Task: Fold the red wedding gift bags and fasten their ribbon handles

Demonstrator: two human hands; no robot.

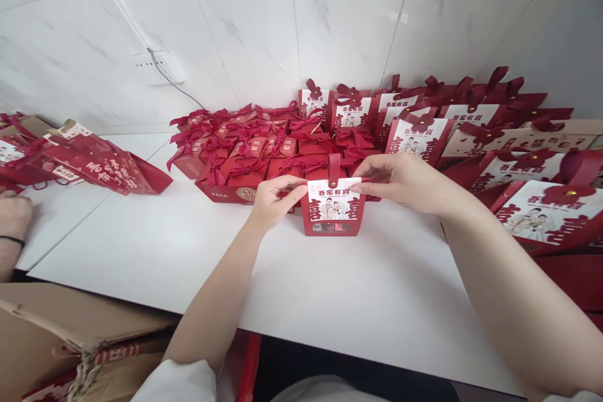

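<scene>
Both hands pinch the top of a red gift box (332, 207) standing upright on the white table (141, 245), left hand (272, 199) and right hand (400, 181) at opposite corners, before rows of ribboned boxes (245, 151).

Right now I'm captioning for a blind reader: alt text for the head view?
The left hand and right hand pinch the top corners of an upright red gift box on a white table. Many similar ribboned boxes crowd behind it, against a white wall.

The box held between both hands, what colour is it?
The box is red with a white illustrated front panel; head view.
</scene>
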